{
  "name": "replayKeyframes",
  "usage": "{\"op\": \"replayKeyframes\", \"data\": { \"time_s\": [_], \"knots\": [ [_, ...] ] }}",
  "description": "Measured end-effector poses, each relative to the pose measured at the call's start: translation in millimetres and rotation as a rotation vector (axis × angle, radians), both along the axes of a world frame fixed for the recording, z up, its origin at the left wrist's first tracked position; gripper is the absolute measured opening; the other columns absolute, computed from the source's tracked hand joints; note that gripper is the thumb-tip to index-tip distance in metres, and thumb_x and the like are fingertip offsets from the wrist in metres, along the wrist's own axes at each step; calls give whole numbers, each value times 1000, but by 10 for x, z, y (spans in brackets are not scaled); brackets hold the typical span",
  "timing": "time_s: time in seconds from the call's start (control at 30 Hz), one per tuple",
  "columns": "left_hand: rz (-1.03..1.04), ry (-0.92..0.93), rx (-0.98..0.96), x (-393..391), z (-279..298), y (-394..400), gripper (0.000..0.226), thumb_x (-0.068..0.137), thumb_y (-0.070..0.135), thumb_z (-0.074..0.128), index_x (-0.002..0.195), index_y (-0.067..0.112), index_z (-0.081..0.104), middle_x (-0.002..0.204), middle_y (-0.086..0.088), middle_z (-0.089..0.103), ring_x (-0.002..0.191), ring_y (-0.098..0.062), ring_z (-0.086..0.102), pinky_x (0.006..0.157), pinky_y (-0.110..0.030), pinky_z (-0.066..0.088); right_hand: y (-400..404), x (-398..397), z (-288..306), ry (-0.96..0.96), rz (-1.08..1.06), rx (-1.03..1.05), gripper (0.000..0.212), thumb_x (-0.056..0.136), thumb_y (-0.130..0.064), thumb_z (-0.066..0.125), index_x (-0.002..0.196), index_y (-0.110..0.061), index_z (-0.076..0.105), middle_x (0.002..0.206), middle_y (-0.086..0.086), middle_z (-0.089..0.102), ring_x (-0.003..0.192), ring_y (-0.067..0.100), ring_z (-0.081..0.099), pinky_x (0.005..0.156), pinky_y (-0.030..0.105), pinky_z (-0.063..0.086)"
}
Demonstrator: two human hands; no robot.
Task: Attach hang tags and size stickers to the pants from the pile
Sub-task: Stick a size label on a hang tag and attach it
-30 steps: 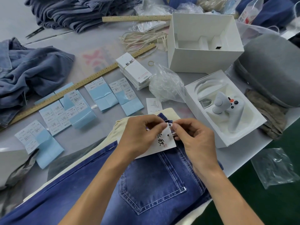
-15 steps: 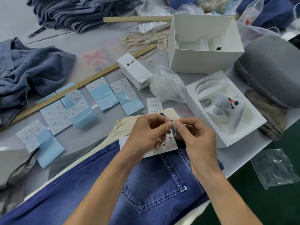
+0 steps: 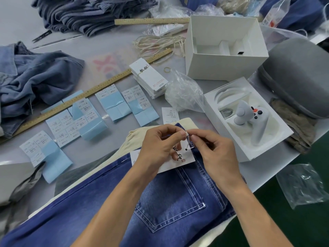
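Since a second ago both hands have drawn slightly up from the card, and the thin white string [image 3: 187, 141] now stands out as a short loop rising from the punched hole of the hang tag [image 3: 183, 160]. At lower centre of the frame, the left hand [image 3: 158, 148] pinches the top of that string between thumb and forefinger, its other fingers curled over the card, and the right hand [image 3: 216, 152] pinches the same string just beside it, fingertips nearly touching. This tag is a white rectangular card with black brush-style characters and a small red mark, lying on the waistband area of the blue jeans [image 3: 169, 207], which spread across the bottom of the frame with white stitching outlining a back pocket. Cream fabric [image 3: 135, 138] shows under the jeans near their top edge. On the grey worktop [image 3: 106, 43], left of centre, lie size sticker sheets [image 3: 83, 118] with pale blue backing and white printed labels, beside a wooden ruler [image 3: 92, 91]. A banded stack of spare tags [image 3: 147, 77] sits above centre, and folded grey-blue pants [image 3: 89, 11] are piled at upper left.
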State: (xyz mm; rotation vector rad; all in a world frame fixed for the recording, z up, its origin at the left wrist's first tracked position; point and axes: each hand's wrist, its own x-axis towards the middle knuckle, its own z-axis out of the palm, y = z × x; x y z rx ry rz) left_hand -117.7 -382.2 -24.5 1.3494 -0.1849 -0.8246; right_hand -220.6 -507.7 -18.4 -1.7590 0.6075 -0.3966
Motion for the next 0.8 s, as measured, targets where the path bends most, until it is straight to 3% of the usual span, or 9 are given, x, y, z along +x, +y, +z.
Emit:
{"op": "replayKeyframes", "data": {
  "time_s": [0.1,0.2,0.27,0.43,0.6,0.8],
  "knots": [
    [12,12,4,-10,-11,-1,8,91,9,74,85,5,76,75,-6,69,56,-12,52,44,-22,45,26,-17,20,21,-10,26,20,93,-9,71,105,-24,78,94,-8,78,92,11,74,87,27,58],
    [48,33,6,-16,-17,1,8,90,8,74,82,8,75,69,-5,67,48,-10,50,43,-21,44,45,-15,51,-9,-56,72,14,89,-11,76,94,-24,77,88,-3,78,87,16,74,85,37,60],
    [66,39,0,-14,-24,-2,9,89,7,75,81,7,74,70,-8,66,46,-10,51,43,-21,44,61,-18,64,-27,-42,28,12,88,-11,77,93,-23,79,88,-4,77,85,16,73,83,33,59],
    [89,36,24,-21,-54,-21,10,89,9,76,81,4,74,71,-11,66,48,-12,49,42,-21,39,106,-41,37,-23,-40,-300,11,89,-9,77,96,-17,80,91,-10,73,87,9,70,75,16,53],
    [78,25,42,-17,-87,-32,11,89,12,76,81,5,75,66,-8,64,47,-10,48,41,-21,37,140,-49,10,8,-53,-442,9,87,-13,79,94,-20,81,88,-14,70,81,1,68,73,16,54],
    [72,14,39,-33,-106,-35,11,90,14,75,81,6,76,65,-5,65,47,-10,47,41,-21,37,131,-47,-8,12,-96,-442,6,88,-14,79,90,-20,79,86,-12,70,80,5,68,72,24,55]
  ]
}}
